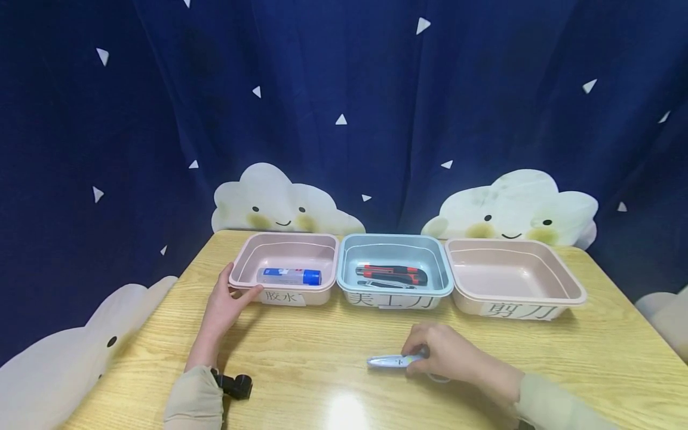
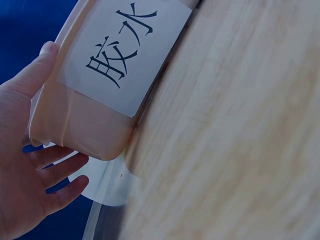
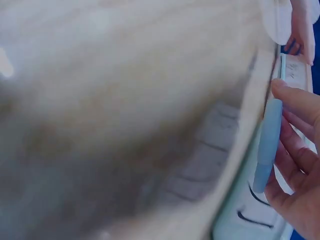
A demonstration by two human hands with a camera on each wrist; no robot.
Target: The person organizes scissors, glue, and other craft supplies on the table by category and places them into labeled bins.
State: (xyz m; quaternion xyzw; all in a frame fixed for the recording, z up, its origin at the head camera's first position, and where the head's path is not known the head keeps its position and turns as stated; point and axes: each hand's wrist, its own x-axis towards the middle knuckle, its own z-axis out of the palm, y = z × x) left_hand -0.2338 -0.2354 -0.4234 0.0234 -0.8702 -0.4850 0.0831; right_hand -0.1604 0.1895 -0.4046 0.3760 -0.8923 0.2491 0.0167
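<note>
My left hand (image 1: 226, 301) rests at the near left corner of a pink bin (image 1: 317, 294), thumb along the front rim and fingers spread by its left side. Inside that bin lies a glue bottle (image 1: 290, 276) with a blue cap. Low over the table, in front of the middle bin, my right hand (image 1: 443, 352) pinches light blue scissors (image 1: 389, 361). Their slim end points left, and a pale loop shows below the hand. The right wrist view has the scissors (image 3: 270, 142) edge-on between thumb and fingers, the palm side partly hidden.
A light blue bin (image 1: 395, 239) in the middle holds utility knives (image 1: 395, 275). To its right stands another pink bin (image 1: 510, 294). All three carry paper labels on the front. Behind the wooden table (image 1: 301, 370) hangs a dark blue curtain (image 1: 344, 71) with clouds.
</note>
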